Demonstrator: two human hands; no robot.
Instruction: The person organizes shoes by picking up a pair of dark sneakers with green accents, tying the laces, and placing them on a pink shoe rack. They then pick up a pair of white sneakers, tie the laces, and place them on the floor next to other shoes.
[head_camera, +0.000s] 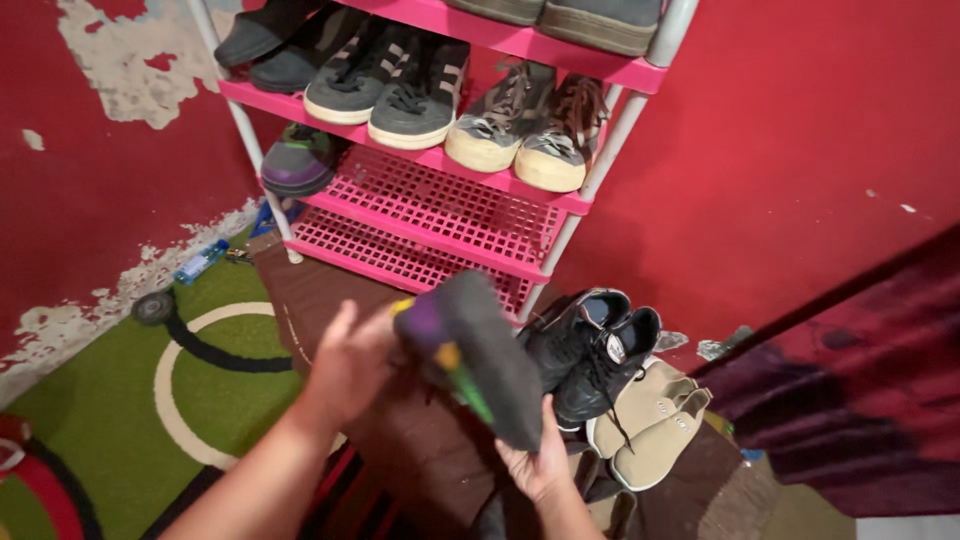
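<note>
Two hands on one grey shoe with purple, yellow and green trim (470, 355), held above brown mat. Left hand (350, 365) cups heel, fingers clasping; right hand (540, 460) grips sole from below. Matching shoe (300, 160) sits on pink plastic rack (430, 215). Best keep both grips firm, sole level.

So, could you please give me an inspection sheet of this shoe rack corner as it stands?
Surface: brown mat over a green patterned rug.
Job's things: grey shoe with purple, yellow and green trim, held sole-up by both hands.
Clutter: black shoes and beige shoes on the floor; small litter by the wall.
Hands: left hand on the shoe's toe end; right hand under its other end.
Cables: nothing seen.
Surroundings: pink rack holding sneakers and a matching shoe; red wall, paint peeling.
</note>
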